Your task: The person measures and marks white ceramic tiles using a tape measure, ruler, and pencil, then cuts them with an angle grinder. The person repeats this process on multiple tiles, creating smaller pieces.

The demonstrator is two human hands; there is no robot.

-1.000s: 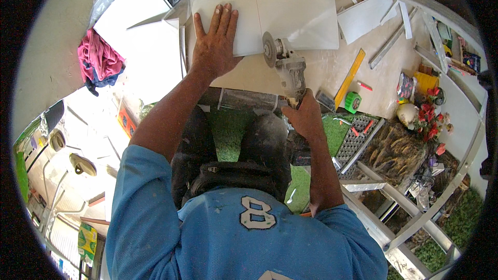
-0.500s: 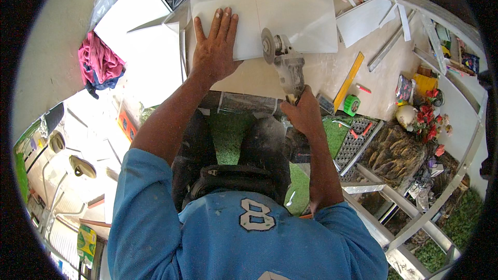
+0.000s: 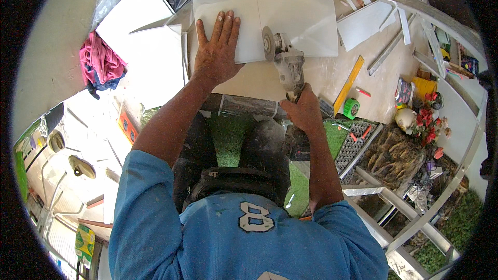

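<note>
With the clock centred on the disc, your white panel [image 3: 306, 28] lies flat on the tan work board [image 3: 251, 84], reaching from 9 o'clock through 12 to 3. Your left hand [image 3: 216, 57], at 9 o'clock, rests palm down with fingers spread on the panel, presumably to stop it sliding while staying clear of the disc. Your right hand [image 3: 304, 111], at 5 o'clock, is wrapped around the rear of the angle grinder [image 3: 290, 67], whose cutting disc [image 3: 268, 44] stands on edge, apparently aligned with the thin line running to the panel's 12 o'clock edge. The yellow-bladed square [image 3: 347, 85] and green tape measure [image 3: 351, 108], at 4 o'clock, seem set aside within right-hand reach. You cannot tell here whether that line is drawn or cut, whether the disc spins, or whether it touches the panel. Your left thumb is hard to make out, your right fingers are mostly hidden by the grip, and a pale streak at 3 o'clock may be dust or glare.
</note>
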